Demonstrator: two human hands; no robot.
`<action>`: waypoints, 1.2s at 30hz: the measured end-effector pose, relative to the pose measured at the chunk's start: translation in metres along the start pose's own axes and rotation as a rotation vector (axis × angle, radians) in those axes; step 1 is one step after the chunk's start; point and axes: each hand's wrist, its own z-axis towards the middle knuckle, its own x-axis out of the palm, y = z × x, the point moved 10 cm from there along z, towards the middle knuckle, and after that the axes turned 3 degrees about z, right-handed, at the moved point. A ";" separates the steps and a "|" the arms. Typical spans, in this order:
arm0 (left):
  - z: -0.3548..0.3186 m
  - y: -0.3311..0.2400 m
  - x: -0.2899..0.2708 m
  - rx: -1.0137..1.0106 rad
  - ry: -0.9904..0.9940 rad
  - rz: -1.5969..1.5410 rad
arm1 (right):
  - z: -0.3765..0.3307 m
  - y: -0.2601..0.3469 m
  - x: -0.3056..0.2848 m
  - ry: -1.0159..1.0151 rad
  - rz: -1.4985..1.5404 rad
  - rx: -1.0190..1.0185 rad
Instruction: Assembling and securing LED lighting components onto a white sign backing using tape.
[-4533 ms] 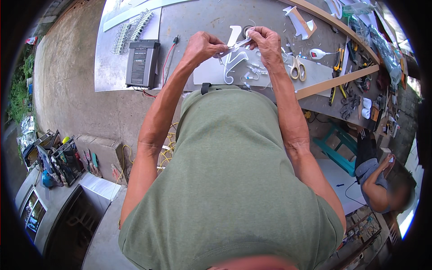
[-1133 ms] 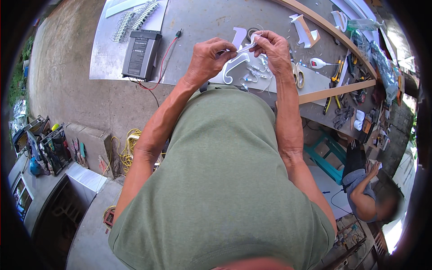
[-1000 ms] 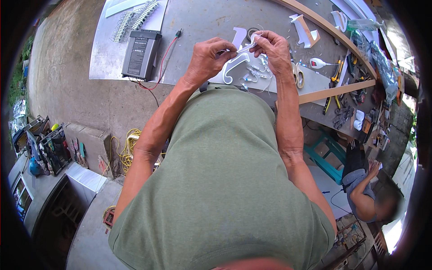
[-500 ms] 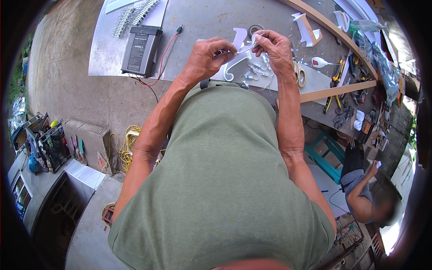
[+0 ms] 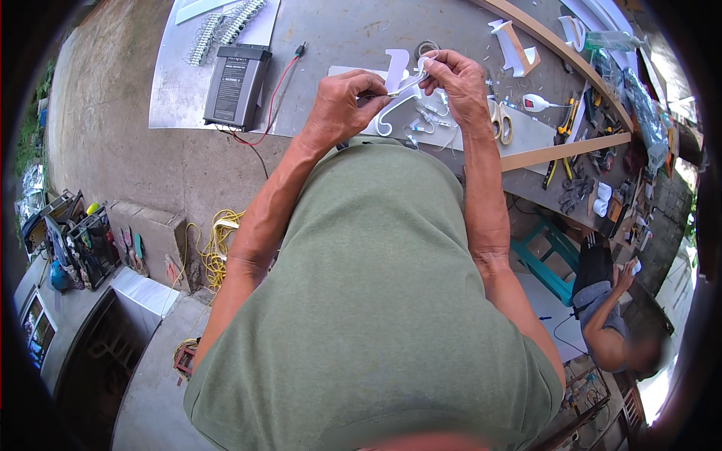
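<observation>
Between my two hands runs a thin white wire (image 5: pixel 408 86), pinched at one end in the fingertips of my left hand (image 5: pixel 347 105) and looped around the fingers of my right hand (image 5: pixel 459 83). A small piece shows at my left fingertips, too small to make out. Just beyond, a white cut letter-like shape (image 5: pixel 396 68) lies on the table, and a white curled piece (image 5: pixel 385 120) sits below the wire. Small white modules with wires (image 5: pixel 430 119) lie beside my right wrist. Behind my right fingers is a roll of tape (image 5: pixel 427 47).
A black power supply box (image 5: pixel 238 86) with a red lead stands on the table's left. Scissors (image 5: pixel 502 124), a glue bottle (image 5: pixel 535 103), pliers (image 5: pixel 568 116) and a wooden strip (image 5: pixel 564 152) lie to the right. Near a green stool (image 5: pixel 547 259), another person (image 5: pixel 602 316) holds something white.
My left hand has shifted slightly down and toward me, still pinching the wire. The right hand stays almost in place. The other person's hand has moved slightly.
</observation>
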 end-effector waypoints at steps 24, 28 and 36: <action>-0.006 0.025 -0.004 -0.234 -0.102 0.110 | 0.007 -0.006 0.003 -0.067 -0.013 -0.005; -0.005 0.024 -0.003 -0.225 -0.093 0.127 | 0.006 -0.009 0.003 -0.051 -0.041 0.014; -0.009 0.045 0.001 -0.392 -0.079 0.044 | 0.006 -0.011 0.004 -0.053 -0.064 0.027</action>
